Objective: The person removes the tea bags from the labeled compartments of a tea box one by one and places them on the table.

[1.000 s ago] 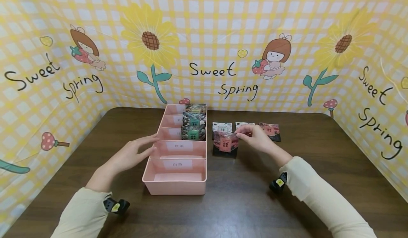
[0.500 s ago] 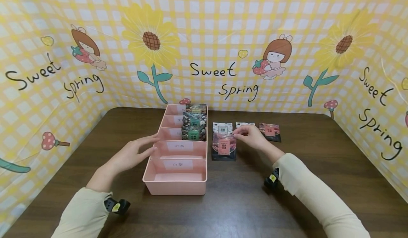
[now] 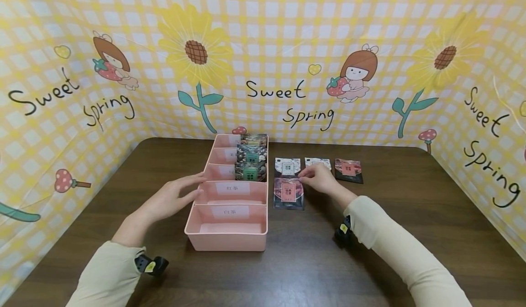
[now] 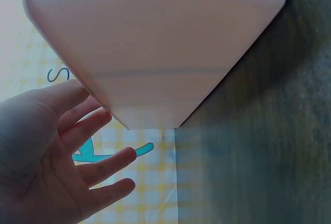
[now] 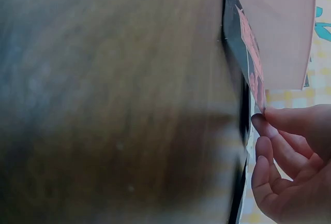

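A pink divided box (image 3: 226, 242) stands left of the middle of the table, with labelled compartments. My left hand (image 3: 168, 199) rests its extended fingers at the box's left rim; the left wrist view shows fingertips along the pink wall (image 4: 160, 32). My right hand (image 3: 322, 179) pinches the top right corner of a red-and-black tea sachet (image 3: 289, 193) between thumb and forefinger. In the right wrist view that sachet (image 5: 248, 48) tilts, its pinched corner raised. It lies just in front of a white-and-black sachet (image 3: 287, 166) and overlaps its lower edge.
Sachets with green labels (image 3: 250, 172) stand in the box's farther compartments. Behind my right hand lies another white-topped sachet (image 3: 317, 161), partly hidden. A red sachet (image 3: 349, 169) lies farther right. A yellow checked cloth (image 3: 271, 46) hangs behind the brown table (image 3: 304, 266).
My right hand has shifted slightly left and lowered the red sachet toward the table, uncovering more of the white one behind. The left hand has stayed at the box rim.
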### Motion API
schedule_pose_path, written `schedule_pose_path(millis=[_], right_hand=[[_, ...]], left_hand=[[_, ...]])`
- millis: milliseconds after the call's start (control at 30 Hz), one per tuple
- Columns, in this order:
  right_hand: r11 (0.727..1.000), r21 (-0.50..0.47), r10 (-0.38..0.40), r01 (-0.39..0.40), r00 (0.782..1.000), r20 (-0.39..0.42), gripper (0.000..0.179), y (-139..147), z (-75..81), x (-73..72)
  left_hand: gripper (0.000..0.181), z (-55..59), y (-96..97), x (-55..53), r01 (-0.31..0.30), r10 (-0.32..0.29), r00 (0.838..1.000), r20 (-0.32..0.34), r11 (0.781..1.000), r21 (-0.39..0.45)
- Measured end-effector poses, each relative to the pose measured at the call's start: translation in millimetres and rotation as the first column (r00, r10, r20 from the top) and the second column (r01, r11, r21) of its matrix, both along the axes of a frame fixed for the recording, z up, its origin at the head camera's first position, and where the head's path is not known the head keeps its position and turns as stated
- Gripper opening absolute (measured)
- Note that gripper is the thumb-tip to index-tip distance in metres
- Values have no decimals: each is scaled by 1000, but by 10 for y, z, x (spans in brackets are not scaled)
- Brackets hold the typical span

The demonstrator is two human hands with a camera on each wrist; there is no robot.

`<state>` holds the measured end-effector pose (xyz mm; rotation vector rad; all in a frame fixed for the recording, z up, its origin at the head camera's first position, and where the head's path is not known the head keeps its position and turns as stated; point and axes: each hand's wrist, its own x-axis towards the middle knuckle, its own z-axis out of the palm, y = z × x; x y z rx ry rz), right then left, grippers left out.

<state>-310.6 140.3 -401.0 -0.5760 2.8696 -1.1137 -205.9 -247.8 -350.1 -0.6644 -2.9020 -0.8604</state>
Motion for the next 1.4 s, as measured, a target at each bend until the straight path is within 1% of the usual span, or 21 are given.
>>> schedule_pose_path(millis=[133, 267, 433, 533, 633, 733, 867, 967, 1100, 1167, 1267, 1300, 1400], right_hand=[[1000, 3, -12, 12, 999, 33, 13, -2, -9, -1], [999, 23, -23, 22, 999, 30, 14, -3, -9, -2], [995, 62, -81, 78, 996, 37, 16, 0, 16, 4], [994, 60, -95, 93, 995, 25, 17, 9, 55, 13], [995, 47, -90, 90, 996, -2, 17, 17, 100, 27], [996, 30, -87, 87, 996, -11, 18, 7, 147, 43], [998, 1, -62, 62, 998, -14, 20, -18, 234, 61], [999, -34, -25, 24, 999, -31, 20, -39, 319, 86], [997, -69, 35, -41, 995, -93, 18, -68, 434, 143], [994, -83, 55, -64, 993, -108, 18, -91, 490, 174], [992, -91, 71, -82, 992, -109, 19, -142, 558, 205], [993, -87, 70, -78, 993, -99, 19, -159, 575, 205], [993, -78, 77, -86, 991, -107, 20, -232, 609, 204]], left_hand=[[40, 5, 7, -5, -2, 2, 1000, 1, 1000, 2], [39, 4, 10, -10, 0, 0, 1000, 0, 1000, 3], [38, -3, 10, -22, 5, -5, 1000, -8, 1000, 1], [38, -3, 10, -28, 6, -6, 1000, -10, 1000, 4], [38, -2, 8, -27, 6, -6, 1000, -6, 1000, 7], [39, -1, 7, -25, 5, -5, 1000, -5, 1000, 5], [38, -4, 7, -26, 7, -7, 1000, -12, 1000, 3], [38, -6, 9, -27, 9, -9, 1000, -18, 1000, 4], [39, -3, 12, -25, 9, -9, 1000, -20, 1000, 2], [39, 0, 13, -21, 8, -8, 1000, -17, 1000, -1], [40, 3, 13, -13, 6, -6, 1000, -12, 1000, -4], [40, 3, 12, -11, 6, -6, 1000, -11, 1000, -5], [40, 2, 11, -6, 8, -8, 1000, -14, 1000, -2]])
